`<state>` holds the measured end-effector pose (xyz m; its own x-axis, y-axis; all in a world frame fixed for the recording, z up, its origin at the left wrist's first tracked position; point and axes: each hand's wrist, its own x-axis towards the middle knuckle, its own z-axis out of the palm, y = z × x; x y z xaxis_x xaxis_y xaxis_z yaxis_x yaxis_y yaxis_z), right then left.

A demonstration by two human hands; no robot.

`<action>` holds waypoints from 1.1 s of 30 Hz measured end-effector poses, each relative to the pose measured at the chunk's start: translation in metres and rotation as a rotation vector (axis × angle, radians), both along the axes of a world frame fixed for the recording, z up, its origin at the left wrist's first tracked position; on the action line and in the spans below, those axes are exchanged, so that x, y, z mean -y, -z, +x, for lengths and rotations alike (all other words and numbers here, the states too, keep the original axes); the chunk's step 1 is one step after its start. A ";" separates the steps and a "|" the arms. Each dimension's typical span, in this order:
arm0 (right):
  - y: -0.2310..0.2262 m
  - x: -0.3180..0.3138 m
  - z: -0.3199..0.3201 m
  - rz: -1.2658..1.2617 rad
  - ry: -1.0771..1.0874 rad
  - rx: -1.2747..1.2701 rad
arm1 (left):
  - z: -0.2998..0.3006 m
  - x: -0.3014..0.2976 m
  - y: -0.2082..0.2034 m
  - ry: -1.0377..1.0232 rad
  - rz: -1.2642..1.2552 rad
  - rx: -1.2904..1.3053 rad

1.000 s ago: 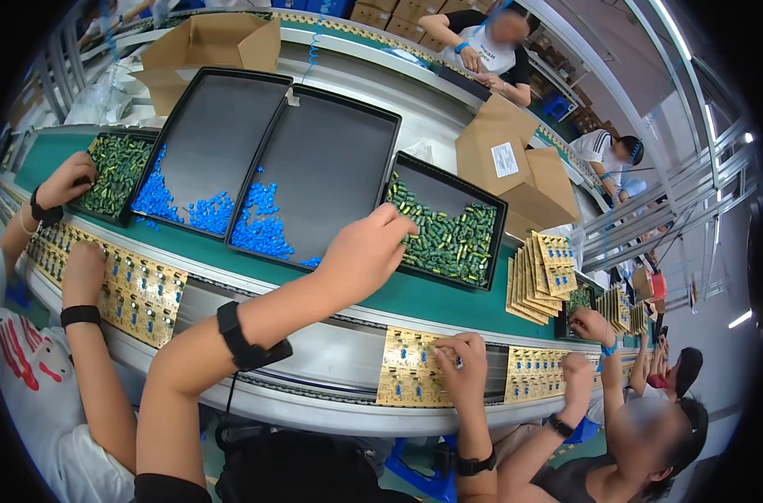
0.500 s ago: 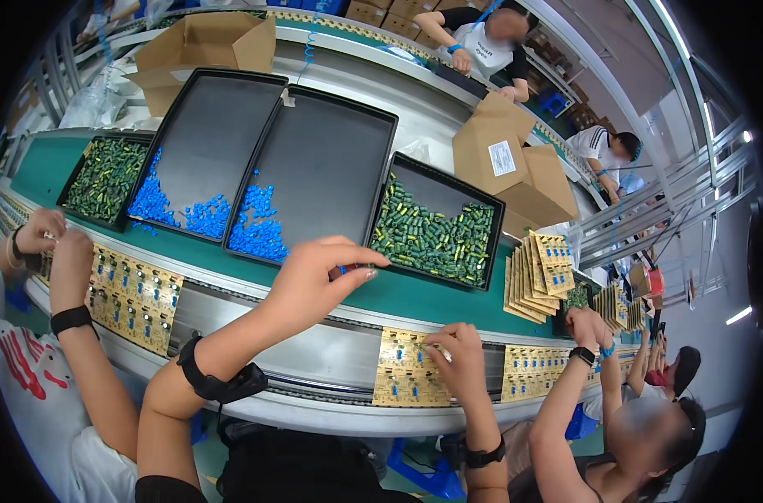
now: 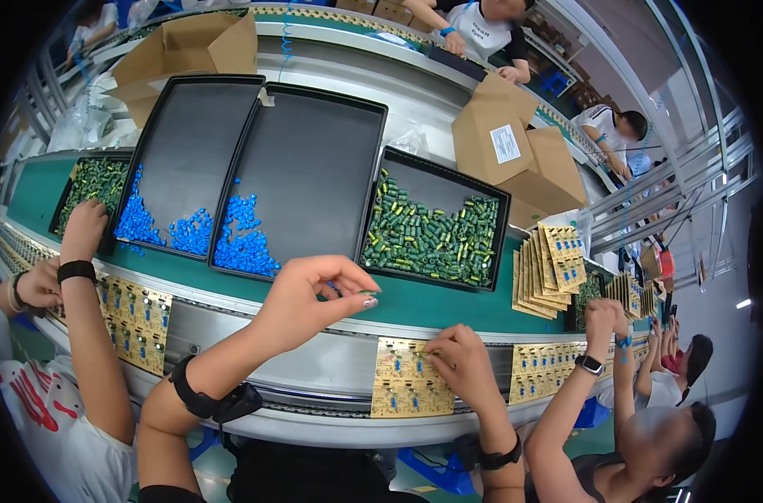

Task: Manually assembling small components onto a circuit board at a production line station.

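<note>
My left hand (image 3: pixel 310 293) hovers above the green belt in front of the trays. Its thumb and finger pinch a small green cylindrical capacitor (image 3: pixel 371 292), and a bit of blue shows within the curled fingers. My right hand (image 3: pixel 464 359) is closed in a pinch at the upper right edge of a tan circuit board (image 3: pixel 398 401); what its fingertips hold, if anything, is too small to make out. That board lies on the conveyor rail and carries several blue and green parts. Beyond my left hand stands a black tray (image 3: pixel 503 243) of green capacitors (image 3: pixel 432 239).
Two large black trays (image 3: pixel 314 159) hold small blue components (image 3: pixel 243 239). Stacked circuit boards (image 3: pixel 537 281) stand right of the capacitor tray. Cardboard boxes (image 3: pixel 490 126) sit behind. Co-workers' hands (image 3: pixel 84 230) are busy at left and right; another board (image 3: pixel 549 369) lies rightward.
My left hand has drawn back slightly from the capacitor tray, with a green capacitor now visible at its fingertips. My right hand stays at the board. The left co-worker's hand has reached to a tray.
</note>
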<state>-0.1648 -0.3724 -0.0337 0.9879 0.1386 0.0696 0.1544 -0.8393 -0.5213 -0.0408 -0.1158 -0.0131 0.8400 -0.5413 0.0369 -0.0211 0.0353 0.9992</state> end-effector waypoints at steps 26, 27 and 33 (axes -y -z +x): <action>0.008 0.013 0.125 -0.134 0.153 0.223 | -0.027 0.058 0.028 0.342 0.671 0.685; 0.008 0.012 0.126 -0.128 0.152 0.219 | -0.030 0.061 0.031 0.345 0.677 0.681; 0.013 0.012 0.126 -0.044 0.185 0.244 | -0.035 0.077 0.041 0.261 0.794 0.782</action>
<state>-0.0392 -0.3842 -0.0468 0.9516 -0.0340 0.3054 0.1126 -0.8860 -0.4498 -0.0754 -0.1933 -0.0539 0.5961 -0.7999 0.0695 -0.7316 -0.5054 0.4575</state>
